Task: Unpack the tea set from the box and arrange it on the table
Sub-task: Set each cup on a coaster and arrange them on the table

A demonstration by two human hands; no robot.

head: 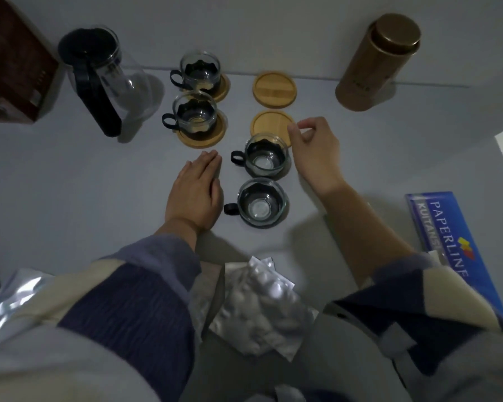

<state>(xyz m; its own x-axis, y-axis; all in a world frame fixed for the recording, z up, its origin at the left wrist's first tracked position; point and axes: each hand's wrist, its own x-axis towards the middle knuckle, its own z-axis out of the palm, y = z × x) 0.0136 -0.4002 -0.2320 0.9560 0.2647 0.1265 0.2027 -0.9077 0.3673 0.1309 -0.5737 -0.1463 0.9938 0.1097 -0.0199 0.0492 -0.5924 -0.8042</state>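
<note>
Two glass cups with black holders stand on wooden coasters, a far cup (200, 71) and a nearer cup (193, 116). Two bare coasters lie to the right, one far (274, 89), one nearer (269, 123). A third cup (262, 157) and a fourth cup (260, 203) stand on the bare table. A glass teapot (99, 74) with a black handle stands at the left. My left hand (196, 191) rests flat on the table left of the two near cups. My right hand (314, 152) has its fingertips at the nearer bare coaster's right edge, fingers curled.
A brown box (12, 65) stands at the far left. A gold tin canister (378, 62) stands at the far right. A blue Paperline booklet (453, 248) lies at the right edge. Silver foil bags (259, 309) lie near my lap.
</note>
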